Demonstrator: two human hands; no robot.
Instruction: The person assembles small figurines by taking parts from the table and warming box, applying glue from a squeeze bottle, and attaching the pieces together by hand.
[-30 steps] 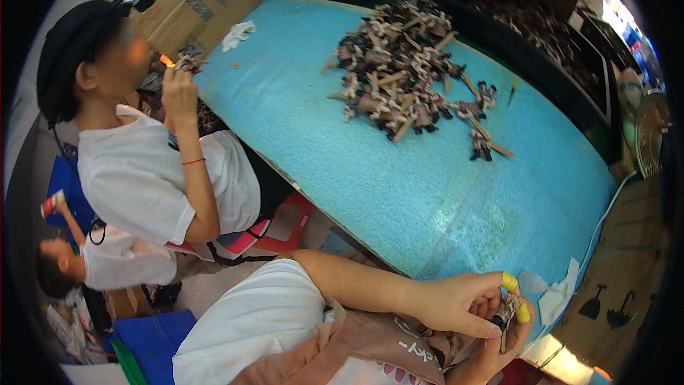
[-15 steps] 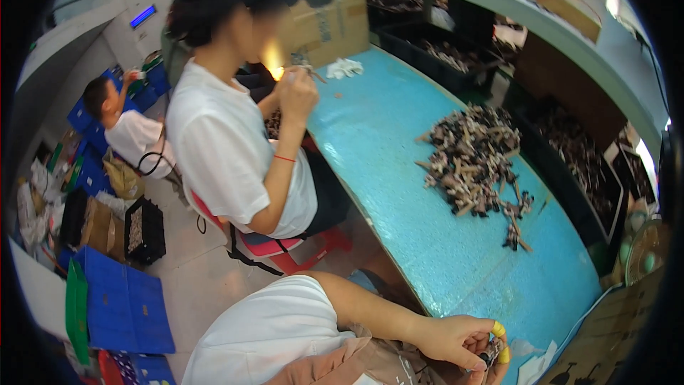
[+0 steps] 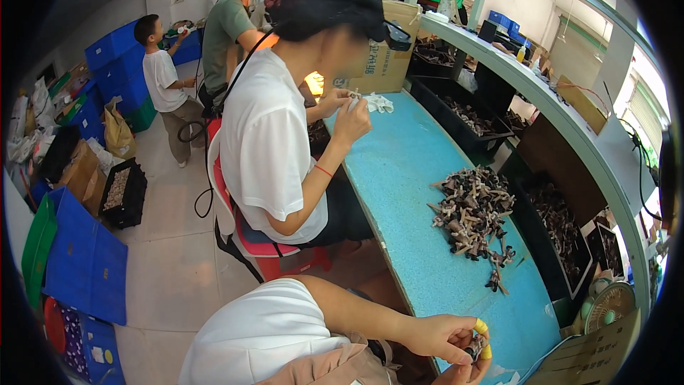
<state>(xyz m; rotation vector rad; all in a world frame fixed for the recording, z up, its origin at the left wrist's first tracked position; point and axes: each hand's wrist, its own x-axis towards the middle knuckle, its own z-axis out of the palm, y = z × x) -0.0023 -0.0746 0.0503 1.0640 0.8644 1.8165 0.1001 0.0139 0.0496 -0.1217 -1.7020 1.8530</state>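
At the lower edge, over the near end of the blue table [image 3: 427,271], my left hand [image 3: 438,335] is closed on a small dark-and-pale figurine-like piece [image 3: 474,346]. Yellow tape wraps fingertips around the piece. My right hand [image 3: 459,373] is only partly visible below, its fingers close against the same piece; whether they grip it is partly hidden. Farther up the table lies a heap of similar small pieces [image 3: 470,210], brown, black and whitish, with a few strays at its near end.
On my left a seated co-worker [image 3: 263,150] in a white shirt handles a small piece near a bright flame [image 3: 314,83]. Black crates [image 3: 456,110] of pieces line the table's far side beneath a shelf [image 3: 527,53]. A fan [image 3: 609,306] and cardboard [image 3: 588,356] stand at right.
My view has tilted up and shifted, bringing a standing person in a green shirt and more of the shelf into sight. My hands stay together around the small piece.
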